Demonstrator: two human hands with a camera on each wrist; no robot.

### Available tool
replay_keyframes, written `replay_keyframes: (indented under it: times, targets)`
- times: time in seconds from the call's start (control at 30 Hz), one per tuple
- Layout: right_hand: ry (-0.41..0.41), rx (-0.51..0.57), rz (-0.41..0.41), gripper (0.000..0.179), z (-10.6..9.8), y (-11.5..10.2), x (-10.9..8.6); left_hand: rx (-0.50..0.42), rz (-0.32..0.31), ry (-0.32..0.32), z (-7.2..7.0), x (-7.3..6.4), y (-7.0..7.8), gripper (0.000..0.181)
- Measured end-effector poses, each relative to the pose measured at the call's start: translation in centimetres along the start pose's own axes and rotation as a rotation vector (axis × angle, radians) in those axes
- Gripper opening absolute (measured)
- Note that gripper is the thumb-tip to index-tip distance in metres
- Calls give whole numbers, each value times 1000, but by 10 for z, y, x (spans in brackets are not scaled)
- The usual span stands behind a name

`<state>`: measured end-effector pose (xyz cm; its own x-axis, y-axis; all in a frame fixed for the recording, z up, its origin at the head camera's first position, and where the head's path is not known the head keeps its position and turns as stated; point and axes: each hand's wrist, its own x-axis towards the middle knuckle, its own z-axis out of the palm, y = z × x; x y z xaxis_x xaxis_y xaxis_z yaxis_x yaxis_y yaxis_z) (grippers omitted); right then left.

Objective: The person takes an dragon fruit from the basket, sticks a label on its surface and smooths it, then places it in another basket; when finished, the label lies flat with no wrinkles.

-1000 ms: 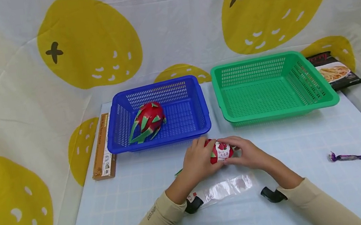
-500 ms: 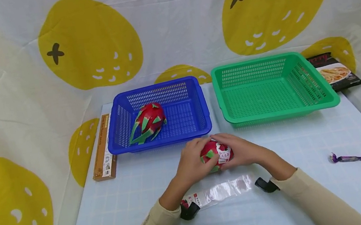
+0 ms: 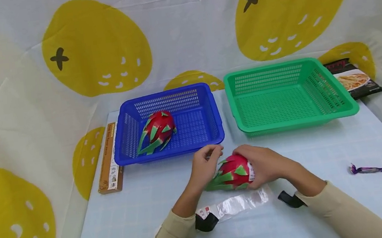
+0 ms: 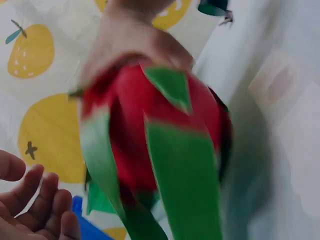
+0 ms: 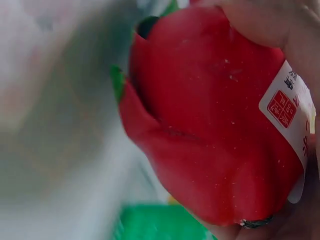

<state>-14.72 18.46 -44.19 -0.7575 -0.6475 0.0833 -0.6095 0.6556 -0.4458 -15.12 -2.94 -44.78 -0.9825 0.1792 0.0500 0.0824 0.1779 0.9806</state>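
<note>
My right hand (image 3: 264,165) grips a red dragon fruit (image 3: 233,173) with green scales, its leafy end pointing left. A white label (image 5: 287,112) with red print sticks to the fruit's skin, partly under the right fingers in the right wrist view. Just left of the fruit is my left hand (image 3: 204,166), holding nothing, its fingers loosely bent and apart from the fruit in the left wrist view. On the table in front of the fruit lies a flat clear plastic wrapper (image 3: 236,204) with a printed red patch at its left end.
Behind the hands stand a blue basket (image 3: 170,153) with another dragon fruit (image 3: 157,129) inside and a green basket (image 3: 295,124). A brown box (image 3: 107,162) lies at the left, a purple wrapped stick (image 3: 368,169) at the right, a black food packet (image 3: 360,80) at the far right.
Both hands held the fruit earlier. The left hand has let go and moved slightly left, while the fruit has turned so its leafy end shows and its label faces right.
</note>
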Motion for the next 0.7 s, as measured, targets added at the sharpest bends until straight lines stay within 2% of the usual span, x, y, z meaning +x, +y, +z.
replay_keyframes:
  times: [0.07, 0.23, 0.3, 0.37, 0.43, 0.5, 0.63, 0.7]
  targets:
    - [9, -22, 38, 89, -20, 2, -21, -56, -22, -41, 8, 3, 2, 23]
    - [31, 11, 184, 91, -81, 11, -72, -149, -84, -144, 26, 4, 19, 24]
    - [67, 40, 226, 92, -103, 15, -86, -186, -122, -159, 33, 6, 23, 24]
    - [128, 87, 276, 93, -121, 21, -94, -234, -188, -159, 42, 13, 17, 24]
    - [201, 139, 344, 92, -134, 27, -95, -275, -258, -135, 53, 22, 7, 27]
    - [273, 213, 457, 92, -142, 34, -89, -299, -311, -103, 64, 31, -2, 33]
    - [416, 378, 698, 90, -147, 44, -57, -323, -364, -50, 82, 46, -12, 48]
    - [466, 482, 798, 96, -146, 48, -37, -320, -375, -38, 87, 53, -13, 53]
